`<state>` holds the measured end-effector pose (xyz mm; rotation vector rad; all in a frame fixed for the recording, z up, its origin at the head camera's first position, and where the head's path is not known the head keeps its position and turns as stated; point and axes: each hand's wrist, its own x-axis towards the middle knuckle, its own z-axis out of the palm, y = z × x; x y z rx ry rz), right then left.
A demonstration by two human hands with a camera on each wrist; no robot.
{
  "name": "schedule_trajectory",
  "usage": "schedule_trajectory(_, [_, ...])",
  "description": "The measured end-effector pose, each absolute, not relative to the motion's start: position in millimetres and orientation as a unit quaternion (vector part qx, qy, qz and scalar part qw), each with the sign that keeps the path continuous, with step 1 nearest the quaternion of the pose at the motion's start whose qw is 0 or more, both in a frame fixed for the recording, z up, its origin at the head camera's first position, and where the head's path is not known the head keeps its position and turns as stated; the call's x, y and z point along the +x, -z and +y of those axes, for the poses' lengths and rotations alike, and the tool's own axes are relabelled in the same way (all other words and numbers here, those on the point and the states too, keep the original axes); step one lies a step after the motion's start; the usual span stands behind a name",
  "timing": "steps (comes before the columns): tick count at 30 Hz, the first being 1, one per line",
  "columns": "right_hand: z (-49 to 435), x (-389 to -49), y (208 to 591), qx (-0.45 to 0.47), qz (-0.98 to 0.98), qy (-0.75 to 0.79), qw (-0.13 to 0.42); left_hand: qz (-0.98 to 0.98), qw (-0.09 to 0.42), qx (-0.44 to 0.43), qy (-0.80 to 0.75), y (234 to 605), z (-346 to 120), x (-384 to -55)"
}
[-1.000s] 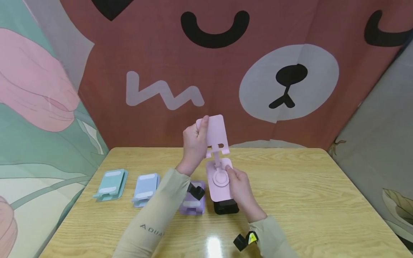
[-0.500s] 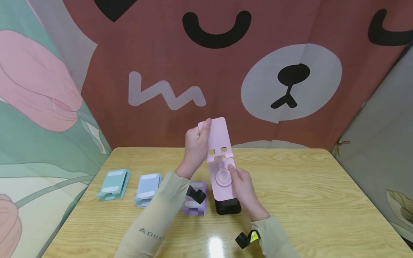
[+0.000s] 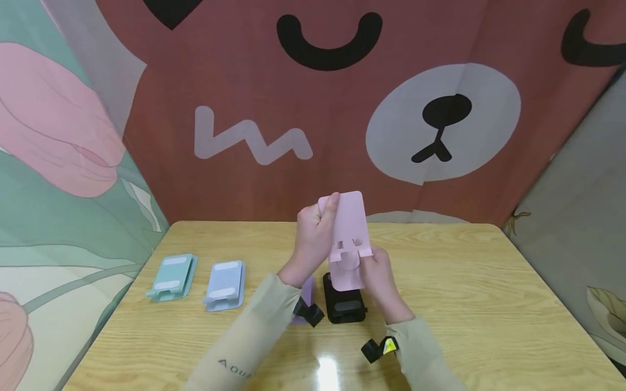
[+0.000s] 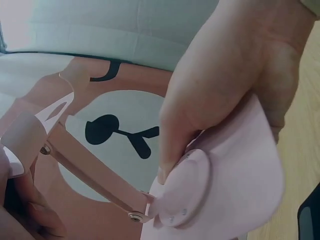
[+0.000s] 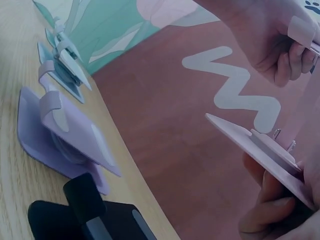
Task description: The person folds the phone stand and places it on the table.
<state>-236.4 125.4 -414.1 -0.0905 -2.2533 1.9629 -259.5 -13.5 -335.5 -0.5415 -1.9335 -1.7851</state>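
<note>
A pink folding phone stand (image 3: 351, 217) is held up above the table between both hands. My left hand (image 3: 313, 233) grips its upper plate along the left edge, thumb on the front. My right hand (image 3: 380, 277) pinches the base plate at its right side. In the left wrist view, the right hand (image 4: 225, 75) has its thumb by the round disc (image 4: 186, 187) on the base, and a hinged arm (image 4: 92, 167) links the plates. The right wrist view shows the left hand (image 5: 280, 45) above the base plate (image 5: 250, 145). In the head view, the upper plate partly hides the base.
A black phone stand (image 3: 342, 309) lies on the wooden table (image 3: 464, 293) below the pink one. Left of it is a purple stand (image 3: 307, 293), partly hidden by the left wrist. Further left are a blue stand (image 3: 225, 285) and a teal stand (image 3: 173, 277). A printed curtain (image 3: 235, 190) hangs behind.
The upper plate has moved down and right with my left hand and now overlaps the base. The base has shifted up and right, exposing more of the black stand.
</note>
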Motion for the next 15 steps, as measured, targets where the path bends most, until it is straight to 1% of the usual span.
schedule_trajectory(4, [126.0, -237.5, 412.3, -0.029, -0.751, -0.654, 0.082, -0.706, 0.206, -0.192, 0.650, 336.1, -12.8, -257.0])
schedule_trajectory(7, [126.2, -238.3, 412.2, -0.029, -0.747, -0.658, 0.086, -0.706, 0.203, -0.187, 0.652, 338.1, -12.5, -256.6])
schedule_trajectory(11, [125.3, -237.6, 411.2, -0.037, -0.751, -0.655, 0.078, -0.702, 0.199, -0.173, 0.662, 339.7, -13.0, -257.2])
schedule_trajectory(15, [124.8, -236.3, 408.9, -0.046, -0.756, -0.650, 0.068, -0.695, 0.180, -0.160, 0.678, 340.4, -14.7, -258.2])
